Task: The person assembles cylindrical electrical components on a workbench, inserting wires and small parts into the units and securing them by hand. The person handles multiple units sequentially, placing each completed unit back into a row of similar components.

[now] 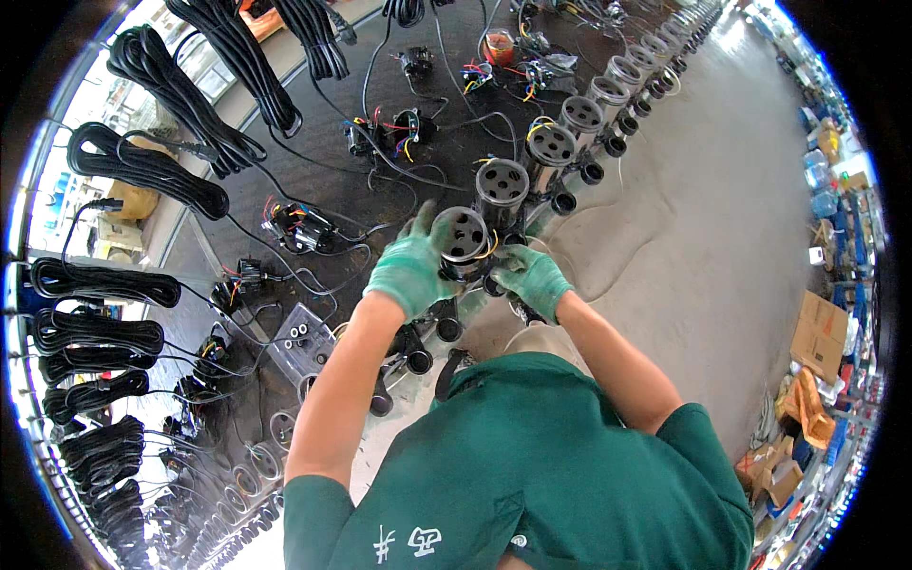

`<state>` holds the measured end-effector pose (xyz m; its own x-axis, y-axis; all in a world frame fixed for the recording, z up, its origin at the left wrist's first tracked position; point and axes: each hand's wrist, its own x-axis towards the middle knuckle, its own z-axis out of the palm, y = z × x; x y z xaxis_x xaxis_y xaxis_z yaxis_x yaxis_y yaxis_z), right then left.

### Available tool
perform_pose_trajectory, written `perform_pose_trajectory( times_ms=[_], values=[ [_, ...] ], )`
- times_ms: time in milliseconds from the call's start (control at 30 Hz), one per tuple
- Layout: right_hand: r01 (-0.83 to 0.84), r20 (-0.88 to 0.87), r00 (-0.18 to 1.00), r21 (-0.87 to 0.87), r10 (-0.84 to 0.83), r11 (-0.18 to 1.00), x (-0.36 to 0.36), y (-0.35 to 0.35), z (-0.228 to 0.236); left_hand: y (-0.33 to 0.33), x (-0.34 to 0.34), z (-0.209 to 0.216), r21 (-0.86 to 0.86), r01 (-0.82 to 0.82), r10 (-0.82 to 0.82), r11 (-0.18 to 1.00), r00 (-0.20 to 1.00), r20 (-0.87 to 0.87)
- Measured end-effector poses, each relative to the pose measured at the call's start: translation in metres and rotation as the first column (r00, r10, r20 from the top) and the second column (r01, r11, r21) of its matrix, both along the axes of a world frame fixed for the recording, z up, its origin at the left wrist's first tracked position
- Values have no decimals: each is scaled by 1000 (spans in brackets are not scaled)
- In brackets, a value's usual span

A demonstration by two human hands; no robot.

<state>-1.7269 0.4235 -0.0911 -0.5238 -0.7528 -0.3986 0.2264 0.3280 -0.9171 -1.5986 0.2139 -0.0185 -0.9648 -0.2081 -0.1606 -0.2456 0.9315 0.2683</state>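
Observation:
Both my hands wear green gloves and meet at a clear cylinder [463, 228] with a black, holed disc in its top. My left hand [410, 274] wraps around the cylinder's left side. On the other side my right hand [535, 280] is closed, its fingertips close to the cylinder's lower right and a black pipe stub. What those fingertips grip is hidden. A short yellow wire [493, 245] sticks out at the rim between the hands. Just beyond stands a like cylinder [502, 180], upright and apart from my fingers.
Similar cylinders [581, 115] run in a line along the edge of the dark table [323, 104]. Small black motors [302, 226] with coloured wires lie on it. Coiled black cables [142, 180] hang at the left. A clear plastic tray [299, 347] holds small rings. Cardboard boxes [819, 334] stand far right.

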Motion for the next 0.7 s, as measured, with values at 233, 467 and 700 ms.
perform_pose_trajectory(
  times_ms=[233,467,700],
  values=[
    [62,29,998,-224,-57,973,-8,-26,-28,-6,-45,-27,126,36,-47,991,995,84],
    [-23,129,991,-81,34,996,-16,-27,-23,-36,14,-39,830,-171,540,531,823,-176],
    [-199,7,980,43,199,979,-25,-44,12,-20,22,-32,990,-52,722,130,689,-59]
  ],
)
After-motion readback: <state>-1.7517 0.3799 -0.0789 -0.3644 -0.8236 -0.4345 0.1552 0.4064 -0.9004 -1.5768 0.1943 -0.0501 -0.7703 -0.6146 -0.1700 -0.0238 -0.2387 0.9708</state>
